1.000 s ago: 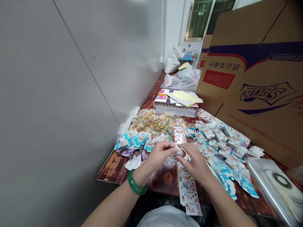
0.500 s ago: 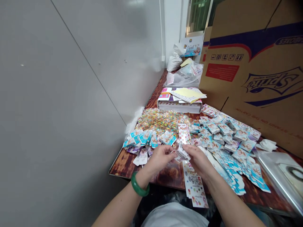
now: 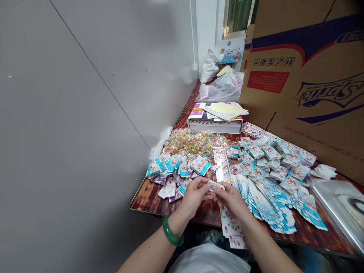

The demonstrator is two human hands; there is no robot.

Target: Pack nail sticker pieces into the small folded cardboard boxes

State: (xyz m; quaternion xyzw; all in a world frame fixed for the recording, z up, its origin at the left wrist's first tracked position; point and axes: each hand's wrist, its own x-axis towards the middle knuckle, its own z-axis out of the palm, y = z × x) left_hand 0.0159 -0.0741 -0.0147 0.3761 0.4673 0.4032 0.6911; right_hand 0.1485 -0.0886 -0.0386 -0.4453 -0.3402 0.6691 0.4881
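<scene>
Between both hands, over the front of the table, is a small folded nail sticker sheet (image 3: 216,185) with printed designs. My left hand (image 3: 198,192), with a green bangle on the wrist, pinches its left end. My right hand (image 3: 231,197) grips its right end, thumb on top. Just beyond the hands lies a long sticker strip (image 3: 222,163). More sticker sheets (image 3: 233,231) stick out over the table's front edge, partly under my right forearm. Blue-and-white flat cartons (image 3: 264,204) lie fanned to the right of my right hand.
Small boxes (image 3: 201,165) lie left of the hands, and more filled boxes (image 3: 271,152) are heaped at right. Behind them are a pile of colourful clear packets (image 3: 190,146) and a white box of sheets (image 3: 216,126). A large carton (image 3: 301,79) and grey wall (image 3: 99,132) flank the table.
The sticker sheet, earlier tilted upright mostly in my right hand, now lies flatter and folded between both hands. My hands have come closer together and slightly lower.
</scene>
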